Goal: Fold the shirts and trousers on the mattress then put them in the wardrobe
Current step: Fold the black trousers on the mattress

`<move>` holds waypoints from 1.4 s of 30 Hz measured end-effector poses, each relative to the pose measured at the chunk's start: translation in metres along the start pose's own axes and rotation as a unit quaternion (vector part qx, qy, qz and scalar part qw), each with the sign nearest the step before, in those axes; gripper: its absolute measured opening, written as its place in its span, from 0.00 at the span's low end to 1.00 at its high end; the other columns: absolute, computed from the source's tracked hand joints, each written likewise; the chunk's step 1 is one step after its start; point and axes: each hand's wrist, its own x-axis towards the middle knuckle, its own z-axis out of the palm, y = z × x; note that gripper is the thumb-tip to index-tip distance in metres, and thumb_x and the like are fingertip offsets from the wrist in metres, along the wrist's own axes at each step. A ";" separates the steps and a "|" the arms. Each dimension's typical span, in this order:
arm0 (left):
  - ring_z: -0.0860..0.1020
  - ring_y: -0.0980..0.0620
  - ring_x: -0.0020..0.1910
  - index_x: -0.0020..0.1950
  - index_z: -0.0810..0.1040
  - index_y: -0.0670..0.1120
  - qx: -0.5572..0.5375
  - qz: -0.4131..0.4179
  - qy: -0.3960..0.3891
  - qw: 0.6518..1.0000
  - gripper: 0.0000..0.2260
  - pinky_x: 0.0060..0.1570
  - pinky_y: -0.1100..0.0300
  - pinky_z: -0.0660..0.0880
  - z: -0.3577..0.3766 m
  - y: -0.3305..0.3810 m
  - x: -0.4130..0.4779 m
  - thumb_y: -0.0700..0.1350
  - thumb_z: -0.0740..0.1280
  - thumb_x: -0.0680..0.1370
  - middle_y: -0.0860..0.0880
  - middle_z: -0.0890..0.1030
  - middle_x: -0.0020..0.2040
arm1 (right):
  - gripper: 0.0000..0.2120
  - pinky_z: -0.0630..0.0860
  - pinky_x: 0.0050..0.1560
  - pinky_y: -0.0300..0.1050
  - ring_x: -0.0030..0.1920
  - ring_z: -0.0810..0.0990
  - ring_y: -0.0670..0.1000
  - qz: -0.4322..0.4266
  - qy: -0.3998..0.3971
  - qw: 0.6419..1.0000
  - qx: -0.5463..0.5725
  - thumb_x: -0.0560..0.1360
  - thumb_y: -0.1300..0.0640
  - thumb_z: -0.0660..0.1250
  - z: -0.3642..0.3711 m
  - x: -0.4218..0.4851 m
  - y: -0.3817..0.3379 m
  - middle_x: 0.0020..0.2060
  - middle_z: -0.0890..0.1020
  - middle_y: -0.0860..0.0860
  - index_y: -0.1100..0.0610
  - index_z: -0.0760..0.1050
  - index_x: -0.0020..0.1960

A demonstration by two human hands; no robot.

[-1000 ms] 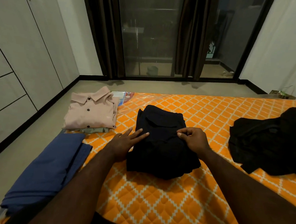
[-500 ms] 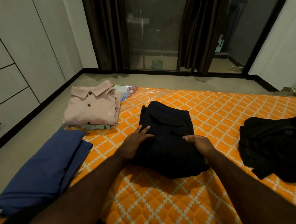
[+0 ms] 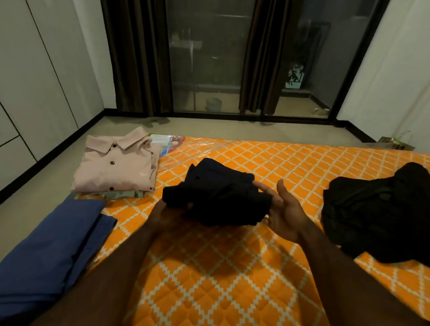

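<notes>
1. The wardrobe (image 3: 25,75) stands along the left wall, across a strip of floor from the mattress (image 3: 227,277). Carrying clothes over gives a loose fold time to open.
2. The folded blue garment (image 3: 39,253) lies at the mattress's near left edge and looks partly over it. A knock from an arm could tip it onto the floor.
3. The folded pink shirt (image 3: 118,167) sits on a greenish piece (image 3: 124,194) at the far left corner, also near the edge. Setting more on top carelessly could topple the pile.
4. The left hand (image 3: 168,215) is under the dark bundle's left end. Its fingers are hidden by cloth, so I cannot tell how they lie, and a weak hold there would let that end sag.
5. The dark folded garment (image 3: 219,196) is held above the middle of the mattress. Its layers look bunched, and they may slide apart.
6. The right hand (image 3: 283,215) has its palm turned in, fingers straight and together against the bundle's right side, thumb raised. That flat support grips nothing, so the cloth could slip out.
7. The black heap (image 3: 382,211) lies unfolded at the right and could be forgotten.
</notes>
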 end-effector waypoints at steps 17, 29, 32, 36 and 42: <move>0.85 0.42 0.49 0.57 0.82 0.40 -0.056 -0.201 0.080 0.975 0.27 0.49 0.50 0.81 0.005 0.073 -0.004 0.62 0.74 0.73 0.42 0.86 0.50 | 0.21 0.79 0.62 0.59 0.63 0.82 0.58 -0.024 0.022 0.988 -0.151 0.80 0.53 0.68 0.049 -0.015 -0.006 0.64 0.82 0.56 0.56 0.73 0.72; 0.76 0.44 0.55 0.61 0.76 0.46 0.435 0.141 0.189 0.869 0.18 0.49 0.51 0.74 0.032 0.075 0.001 0.57 0.70 0.78 0.45 0.75 0.56 | 0.22 0.75 0.67 0.64 0.62 0.83 0.58 0.066 0.016 0.986 -0.153 0.78 0.55 0.73 0.042 -0.011 0.014 0.61 0.84 0.55 0.55 0.74 0.70; 0.74 0.50 0.51 0.57 0.77 0.48 0.437 0.177 0.091 0.877 0.23 0.47 0.53 0.75 0.061 0.079 0.000 0.65 0.69 0.75 0.49 0.75 0.53 | 0.24 0.76 0.67 0.63 0.63 0.83 0.58 0.065 -0.003 0.985 -0.162 0.77 0.56 0.73 0.040 -0.012 0.010 0.63 0.83 0.55 0.54 0.74 0.71; 0.72 0.48 0.52 0.54 0.76 0.46 0.503 0.162 0.100 0.843 0.19 0.46 0.52 0.75 0.076 0.070 0.003 0.62 0.67 0.78 0.48 0.74 0.51 | 0.28 0.76 0.65 0.68 0.62 0.83 0.58 0.069 -0.004 0.977 -0.200 0.73 0.54 0.78 0.038 -0.014 0.008 0.63 0.83 0.54 0.51 0.74 0.71; 0.75 0.46 0.40 0.40 0.77 0.43 0.392 -0.006 0.170 0.904 0.15 0.37 0.55 0.64 0.056 0.093 0.013 0.50 0.64 0.83 0.48 0.76 0.37 | 0.30 0.78 0.62 0.68 0.62 0.83 0.55 0.084 -0.016 0.969 -0.233 0.72 0.55 0.79 0.041 -0.015 0.004 0.64 0.82 0.50 0.44 0.73 0.71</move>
